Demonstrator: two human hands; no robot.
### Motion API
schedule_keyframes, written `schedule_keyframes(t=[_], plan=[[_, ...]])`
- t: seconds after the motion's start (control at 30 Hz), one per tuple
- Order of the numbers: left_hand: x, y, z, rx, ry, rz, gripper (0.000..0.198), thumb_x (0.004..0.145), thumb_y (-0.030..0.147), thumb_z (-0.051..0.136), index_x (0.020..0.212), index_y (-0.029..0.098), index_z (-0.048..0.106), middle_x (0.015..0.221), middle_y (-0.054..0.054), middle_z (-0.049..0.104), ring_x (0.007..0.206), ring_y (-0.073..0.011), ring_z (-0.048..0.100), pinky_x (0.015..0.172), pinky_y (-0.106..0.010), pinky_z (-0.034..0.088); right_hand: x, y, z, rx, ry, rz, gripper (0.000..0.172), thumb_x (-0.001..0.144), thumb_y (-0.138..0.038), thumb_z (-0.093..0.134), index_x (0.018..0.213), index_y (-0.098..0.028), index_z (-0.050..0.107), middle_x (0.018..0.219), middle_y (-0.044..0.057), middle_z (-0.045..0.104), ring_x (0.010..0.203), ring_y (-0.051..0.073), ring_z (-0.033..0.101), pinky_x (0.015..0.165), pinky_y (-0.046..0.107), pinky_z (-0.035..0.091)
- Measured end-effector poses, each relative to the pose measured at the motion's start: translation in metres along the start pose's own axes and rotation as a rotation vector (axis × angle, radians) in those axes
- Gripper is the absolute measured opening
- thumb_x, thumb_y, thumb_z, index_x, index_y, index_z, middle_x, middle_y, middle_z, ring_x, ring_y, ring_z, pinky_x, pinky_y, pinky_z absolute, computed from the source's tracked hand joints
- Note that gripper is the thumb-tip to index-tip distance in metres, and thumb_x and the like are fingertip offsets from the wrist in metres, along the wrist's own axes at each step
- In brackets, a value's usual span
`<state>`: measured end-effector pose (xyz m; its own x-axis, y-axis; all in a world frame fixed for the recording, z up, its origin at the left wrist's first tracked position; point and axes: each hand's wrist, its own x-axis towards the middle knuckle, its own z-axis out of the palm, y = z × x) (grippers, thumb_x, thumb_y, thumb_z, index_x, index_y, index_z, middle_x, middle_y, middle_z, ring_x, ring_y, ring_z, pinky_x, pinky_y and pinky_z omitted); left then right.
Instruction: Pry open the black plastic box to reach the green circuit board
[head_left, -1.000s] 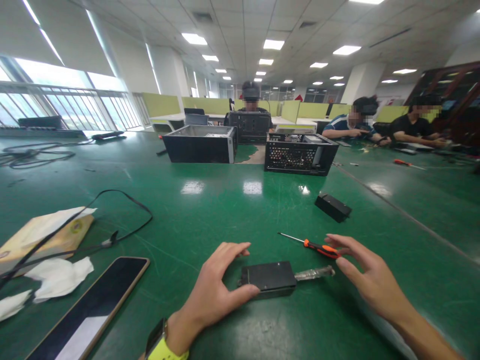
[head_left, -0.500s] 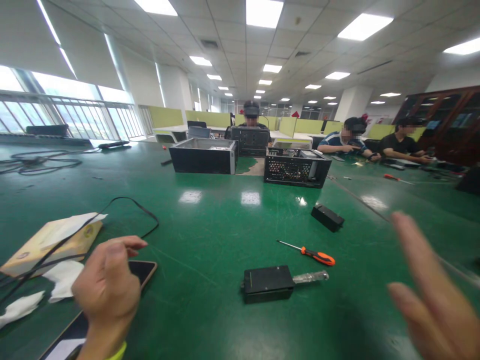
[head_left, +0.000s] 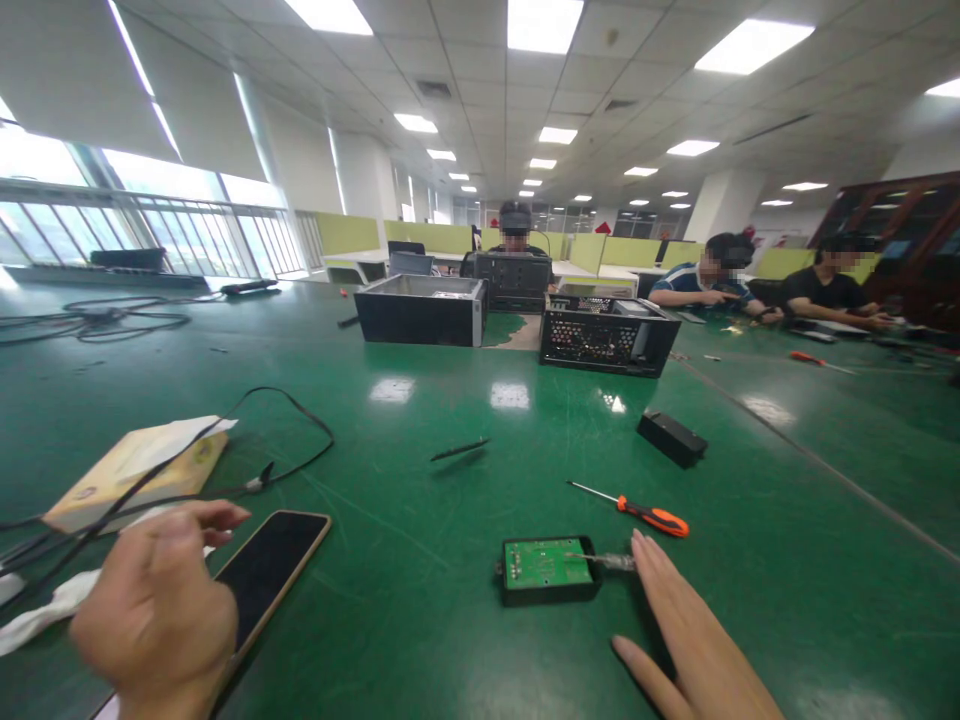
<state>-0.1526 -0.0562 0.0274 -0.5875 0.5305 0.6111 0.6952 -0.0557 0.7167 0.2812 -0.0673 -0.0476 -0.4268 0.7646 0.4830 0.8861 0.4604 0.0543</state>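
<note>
My right hand (head_left: 682,625) is open, fingers stretched and thumb apart. Its fingertips are at the end of a clear-handled screwdriver (head_left: 616,562); whether they touch it is unclear. The screwdriver's thin shaft lies over the green circuit board (head_left: 546,563) inside a small, uncovered black box (head_left: 551,596). Beyond the box, a thin black plate (head_left: 460,450), which looks like its lid, shows edge-on above a shadow. My left hand (head_left: 161,605) is curled shut over a phone (head_left: 274,570), with nothing visible in it. An orange-handled screwdriver (head_left: 649,515) lies behind the box.
A second black box (head_left: 672,438) lies at right. Farther back stand two computer cases, one dark and solid-sided (head_left: 420,318), one perforated (head_left: 600,338). A tissue box (head_left: 142,470), crumpled tissue (head_left: 64,605) and black cable (head_left: 319,425) occupy the left. Several people sit across the table.
The black box's cover has come off, exposing the circuit board, and a thin black plate appears beyond it. My right hand has moved left to the clear screwdriver; my left hand has shifted left and down.
</note>
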Motion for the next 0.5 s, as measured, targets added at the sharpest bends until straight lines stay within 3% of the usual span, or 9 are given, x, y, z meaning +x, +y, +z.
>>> schedule_keyframes(t=[0.07,0.17,0.3,0.4,0.5], plan=[[-0.003,0.022,0.006,0.011,0.014,-0.082,0.032,0.097,0.047,0.035,0.094,0.025,0.058,0.098,-0.003,0.062,0.095,-0.0297,0.061,0.086,-0.047,0.048,0.000,-0.001,0.001,-0.008,-0.004,0.000,0.088,0.092,-0.044,0.048,0.154,-0.013,-0.005,0.149,0.019,0.035,0.128,0.035,0.047,0.091,0.049,0.057],[-0.002,0.041,0.017,0.068,-0.098,-0.032,0.030,0.092,0.050,0.045,0.092,0.025,0.061,0.093,-0.003,0.065,0.088,-0.0267,0.063,0.084,-0.044,0.048,0.000,-0.003,0.001,0.001,-0.007,0.001,0.089,0.092,-0.044,0.048,0.154,-0.013,-0.007,0.149,0.019,0.035,0.128,0.035,0.047,0.091,0.049,0.057],[0.002,0.041,0.043,0.058,-0.295,0.166,0.036,0.083,0.056,0.053,0.095,0.024,0.063,0.086,-0.001,0.065,0.071,-0.0212,0.062,0.069,-0.034,0.050,0.000,-0.002,0.001,0.036,-0.008,0.018,0.090,0.091,-0.043,0.049,0.154,-0.015,-0.009,0.150,0.018,0.033,0.129,0.035,0.046,0.094,0.049,0.056],[0.001,0.043,0.073,0.186,-0.458,0.258,0.044,0.084,0.059,0.048,0.101,0.021,0.060,0.092,-0.004,0.065,0.081,-0.0224,0.063,0.073,-0.033,0.050,0.001,-0.001,0.002,0.073,-0.015,0.027,0.091,0.091,-0.043,0.050,0.153,-0.017,-0.011,0.152,0.017,0.030,0.130,0.035,0.044,0.096,0.048,0.054],[-0.003,0.051,0.103,0.421,-0.621,0.257,0.051,0.084,0.061,0.046,0.105,0.017,0.058,0.102,-0.009,0.064,0.091,-0.0259,0.063,0.078,-0.035,0.049,0.002,-0.002,0.003,0.070,-0.008,0.023,0.091,0.091,-0.043,0.050,0.153,-0.016,-0.011,0.151,0.018,0.032,0.130,0.035,0.045,0.095,0.049,0.055]])
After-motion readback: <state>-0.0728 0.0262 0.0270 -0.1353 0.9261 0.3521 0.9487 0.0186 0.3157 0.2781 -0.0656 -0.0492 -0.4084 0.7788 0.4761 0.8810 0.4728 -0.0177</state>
